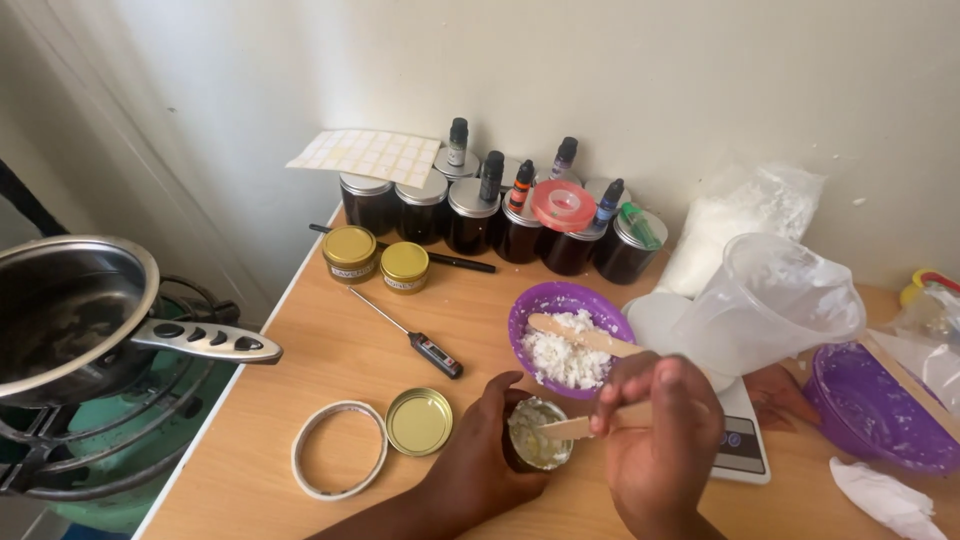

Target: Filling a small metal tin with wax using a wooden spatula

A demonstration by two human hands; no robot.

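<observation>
I've got the left hand [478, 462] wrapped around a small dark jar [537, 436] at lower centre of the frame, fingers curled tight on its side. The right hand [660, 440] sits just right of it, fingers pinched together on a flat wooden stick [566, 428] whose tip is down in the jar's pale, lumpy fill.

Risk here, as I read it: the jar is narrow and looks nearly full, so a push with the stick could lever flakes over the rim onto the table. If the left grip slackens, the jar could tip toward the gold lid [419, 421] lying open beside it. My right wrist is also close to the purple bowl [569, 335] of white flakes, where a second wooden stick [585, 337] lies across it; a careless lift might knock that. Just right, a clear plastic jug [775, 300] leans tilted over a white scale [742, 440], and I'd call that unsteady.

The surface is a light wooden table [330, 355], crowded: a probe thermometer [415, 338], a roll of tape [338, 450], two gold-lidded tins [376, 260], and a row of dark jars [470, 215] with little dropper bottles on top along the back. A plain cream wall stands behind. At left of frame, a steel pan [75, 315] rests on a gas burner [110, 430], off the table edge.
</observation>
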